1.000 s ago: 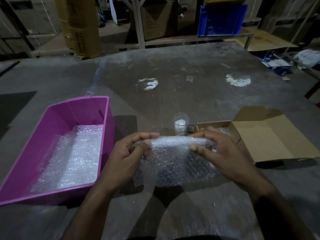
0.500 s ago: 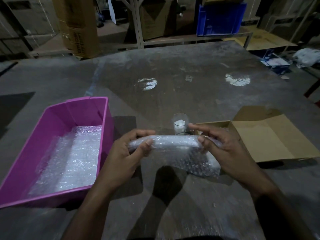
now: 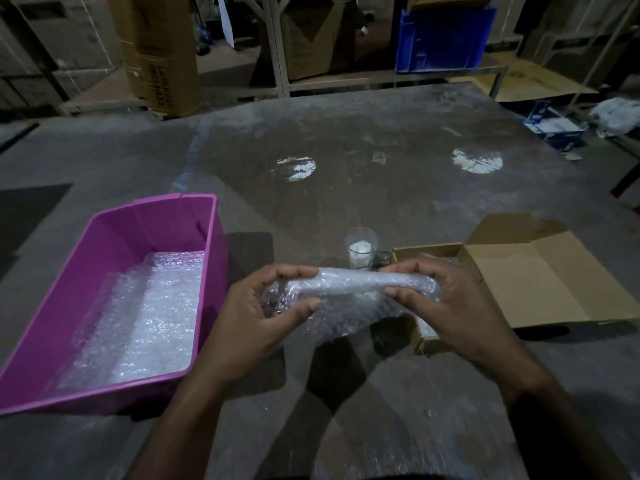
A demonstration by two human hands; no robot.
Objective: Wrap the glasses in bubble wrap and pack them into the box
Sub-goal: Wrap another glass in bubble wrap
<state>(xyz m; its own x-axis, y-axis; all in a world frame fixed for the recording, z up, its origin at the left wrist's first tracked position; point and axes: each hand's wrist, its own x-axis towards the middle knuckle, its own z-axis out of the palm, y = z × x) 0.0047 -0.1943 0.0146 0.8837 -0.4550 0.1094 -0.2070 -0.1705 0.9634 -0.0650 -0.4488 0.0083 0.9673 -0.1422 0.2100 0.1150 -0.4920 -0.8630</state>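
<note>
A roll of bubble wrap [image 3: 349, 289] lies sideways between my hands above the table, with a loose flap hanging below it. The glass inside is hidden by the wrap. My left hand [image 3: 263, 317] grips the roll's left end, thumb below and fingers over the top. My right hand [image 3: 446, 306] grips its right end the same way. Behind the roll a clear glass [image 3: 361, 249] stands upright on the table, with a smaller glass [image 3: 383, 259] beside it. The open cardboard box [image 3: 502, 271] sits at the right, partly hidden by my right hand.
A pink plastic bin [image 3: 138, 230] holding sheets of bubble wrap [image 3: 145, 313] stands at the left on the grey table [image 3: 346, 150]. Beyond the table's far edge are cardboard cartons [image 3: 159, 53] and a blue crate [image 3: 446, 32] on shelving.
The hanging flap of bubble wrap has been rolled up further round the bundle and is shorter now. Both hands have kept their hold on the ends.
</note>
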